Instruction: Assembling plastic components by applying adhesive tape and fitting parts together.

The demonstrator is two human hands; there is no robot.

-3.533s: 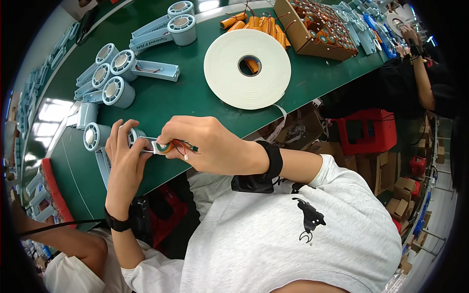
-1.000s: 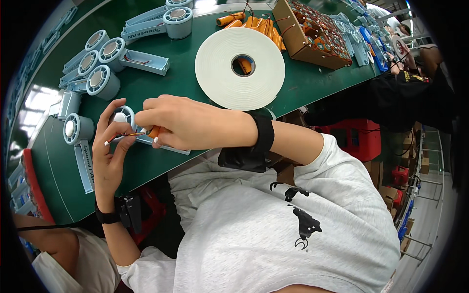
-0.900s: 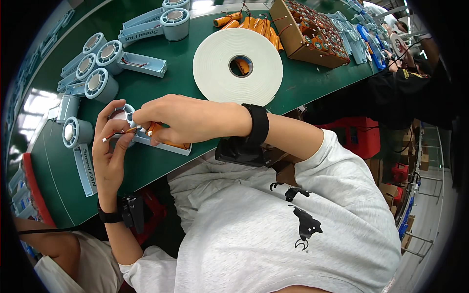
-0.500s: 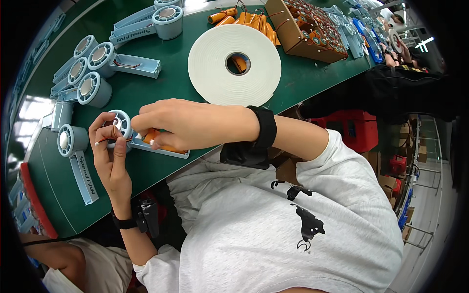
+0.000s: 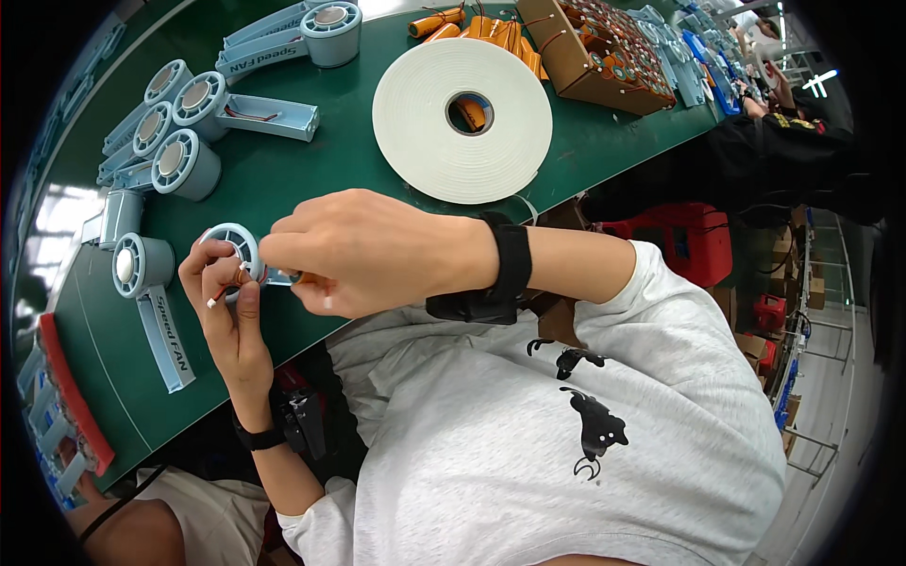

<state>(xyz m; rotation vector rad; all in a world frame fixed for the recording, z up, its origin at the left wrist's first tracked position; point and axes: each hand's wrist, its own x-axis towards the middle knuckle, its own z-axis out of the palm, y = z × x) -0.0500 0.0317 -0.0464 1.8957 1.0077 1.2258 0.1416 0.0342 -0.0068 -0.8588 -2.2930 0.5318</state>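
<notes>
My left hand (image 5: pixel 231 321) is closed around the head of a light-blue handheld fan (image 5: pixel 247 241), held over the green table. Thin dark and red wires with a small white connector (image 5: pixel 211 303) stick out between its fingers. Close beside it, my right hand (image 5: pixel 354 250) is curled with the fingertips pinched together by the fan. A small piece of something shows under the right fingers, but the hand covers most of it. The right hand also hides most of the fan's handle, so I cannot see what lies in it.
A large white tape roll (image 5: pixel 406 123) lies beyond my hands. Orange battery packs (image 5: pixel 491 30) and a cardboard box (image 5: pixel 557 52) of cells stand behind it. Several light-blue fan parts (image 5: pixel 189 170) sit left; another fan (image 5: pixel 165 340) lies nearer. A person's arm (image 5: pixel 132 538) shows lower left.
The orange battery visible in the fan's handle is now hidden by my right hand, whose fingers have curled in. My left hand and the fan head have shifted slightly right.
</notes>
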